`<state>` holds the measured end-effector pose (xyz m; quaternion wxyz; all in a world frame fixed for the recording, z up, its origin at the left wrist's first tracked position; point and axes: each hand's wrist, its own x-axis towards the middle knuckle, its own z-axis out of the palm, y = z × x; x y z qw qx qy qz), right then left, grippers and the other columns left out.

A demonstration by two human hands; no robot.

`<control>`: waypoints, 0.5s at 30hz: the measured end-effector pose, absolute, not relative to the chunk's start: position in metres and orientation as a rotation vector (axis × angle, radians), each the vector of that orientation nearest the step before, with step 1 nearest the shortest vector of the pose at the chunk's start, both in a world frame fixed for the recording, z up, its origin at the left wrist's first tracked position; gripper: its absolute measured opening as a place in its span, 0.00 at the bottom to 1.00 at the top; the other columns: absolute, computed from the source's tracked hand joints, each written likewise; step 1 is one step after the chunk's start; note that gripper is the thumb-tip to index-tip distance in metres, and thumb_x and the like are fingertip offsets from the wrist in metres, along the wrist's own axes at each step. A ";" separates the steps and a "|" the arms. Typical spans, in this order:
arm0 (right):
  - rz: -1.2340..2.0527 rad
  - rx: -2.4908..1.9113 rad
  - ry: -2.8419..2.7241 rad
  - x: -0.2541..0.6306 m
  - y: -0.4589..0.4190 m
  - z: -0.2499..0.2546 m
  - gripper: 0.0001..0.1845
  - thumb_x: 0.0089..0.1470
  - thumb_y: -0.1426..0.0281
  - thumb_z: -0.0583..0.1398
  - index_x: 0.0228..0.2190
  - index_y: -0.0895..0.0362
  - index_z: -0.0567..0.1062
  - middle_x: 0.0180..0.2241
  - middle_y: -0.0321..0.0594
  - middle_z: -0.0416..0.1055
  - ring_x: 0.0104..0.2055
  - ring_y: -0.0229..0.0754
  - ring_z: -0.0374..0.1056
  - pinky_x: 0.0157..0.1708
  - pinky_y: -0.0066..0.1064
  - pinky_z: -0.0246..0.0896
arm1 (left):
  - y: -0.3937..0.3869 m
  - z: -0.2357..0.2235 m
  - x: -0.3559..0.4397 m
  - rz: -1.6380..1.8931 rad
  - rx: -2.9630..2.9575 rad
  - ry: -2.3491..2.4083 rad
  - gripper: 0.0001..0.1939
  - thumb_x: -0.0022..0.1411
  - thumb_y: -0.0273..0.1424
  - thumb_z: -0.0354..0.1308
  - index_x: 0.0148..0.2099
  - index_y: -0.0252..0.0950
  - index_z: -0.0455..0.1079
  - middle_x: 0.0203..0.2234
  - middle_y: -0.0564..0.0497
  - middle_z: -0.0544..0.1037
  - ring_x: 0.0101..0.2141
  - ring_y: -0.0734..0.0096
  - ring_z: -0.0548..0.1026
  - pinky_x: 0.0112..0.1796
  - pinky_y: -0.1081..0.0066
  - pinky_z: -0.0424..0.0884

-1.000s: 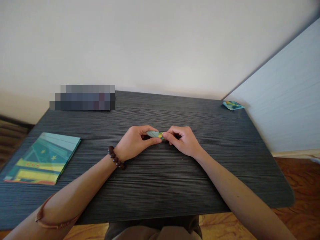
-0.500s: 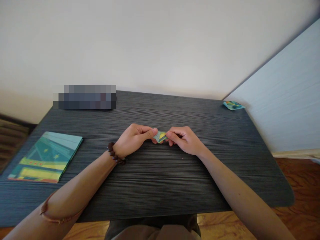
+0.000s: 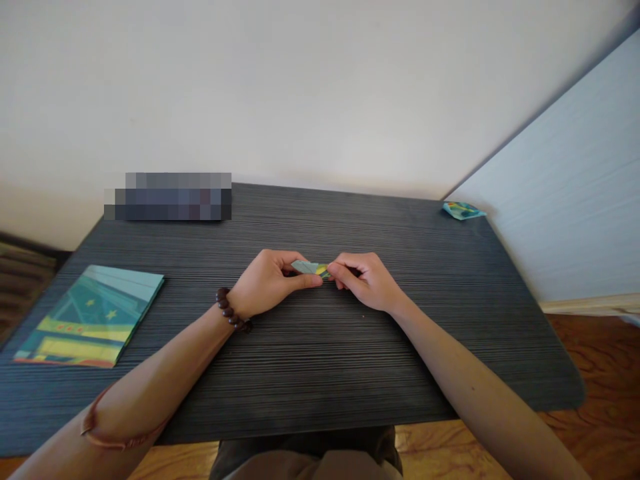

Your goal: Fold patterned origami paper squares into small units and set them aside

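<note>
Small folded paper (image 3: 311, 268) above desk (image 3: 310, 373) middle, long axis running left-right, pale end pointing left, yellow end right. Both hands (image 3: 267, 283) (image 3: 367, 281) pinched closed on it.

Dark, fine-grained table (image 3: 310, 373) bearing a teal-and-yellow printed paper stack (image 3: 87, 317) at left, a pixelated object (image 3: 173, 198) at the far left, near the wall, and a small teal patterned paper piece (image 3: 463, 211) at the far right corner.

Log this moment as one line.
left hand: pinching small folded paper | right hand: pinching its other end | left side: larger folded sheet on dark table
</note>
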<state>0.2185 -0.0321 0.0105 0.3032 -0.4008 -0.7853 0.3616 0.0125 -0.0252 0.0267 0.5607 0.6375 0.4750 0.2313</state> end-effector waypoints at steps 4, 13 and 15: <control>0.969 -1.034 -2.118 0.219 -0.032 0.012 0.19 0.61 0.62 0.50 0.23 0.59 0.69 0.21 0.34 0.67 0.22 0.31 0.61 0.26 0.24 0.54 | -0.025 0.027 0.012 0.546 1.459 1.087 0.14 0.52 0.40 0.62 0.32 0.34 0.74 0.28 0.49 0.80 0.30 0.66 0.77 0.31 0.71 0.72; 0.036 -1.131 -2.150 0.210 -0.040 0.005 0.15 0.58 0.67 0.53 0.21 0.57 0.68 0.19 0.34 0.63 0.22 0.34 0.55 0.28 0.29 0.49 | -0.023 0.024 0.013 0.818 1.442 1.233 0.21 0.58 0.45 0.55 0.42 0.32 0.73 0.30 0.46 0.81 0.33 0.66 0.78 0.36 0.70 0.73; -0.062 -1.095 -2.224 0.208 -0.041 0.005 0.15 0.58 0.67 0.53 0.21 0.57 0.69 0.20 0.34 0.64 0.23 0.34 0.56 0.28 0.30 0.48 | -0.024 0.024 0.014 0.816 1.444 1.204 0.22 0.57 0.45 0.55 0.43 0.31 0.73 0.31 0.45 0.81 0.34 0.66 0.78 0.36 0.70 0.73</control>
